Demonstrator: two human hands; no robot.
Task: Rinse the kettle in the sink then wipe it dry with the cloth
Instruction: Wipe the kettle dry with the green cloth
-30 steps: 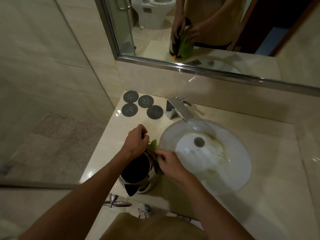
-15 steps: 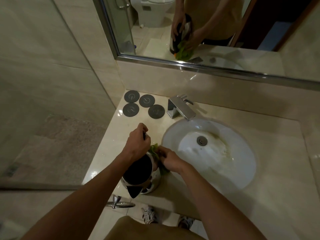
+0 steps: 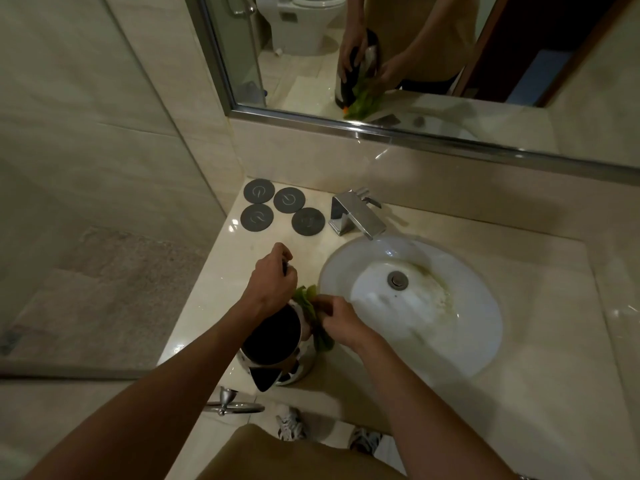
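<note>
Left hand (image 3: 272, 280) gripping kettle (image 3: 273, 344) handle, right hand (image 3: 337, 322) pinching green cloth (image 3: 313, 317) against its side

A polished beige marble countertop (image 3: 502, 341) fills the lower right. At twelve o'clock a wide chrome-framed wall mirror (image 3: 415, 133) hangs above a beige stone backsplash (image 3: 381, 171), reflecting a white ceramic toilet (image 3: 304, 22). Large glossy beige wall tiles (image 3: 86, 98) cover nine to eleven o'clock. Near eleven o'clock on the counter lie four round dark grey coasters (image 3: 282, 209). The light is dim and warm.
</note>
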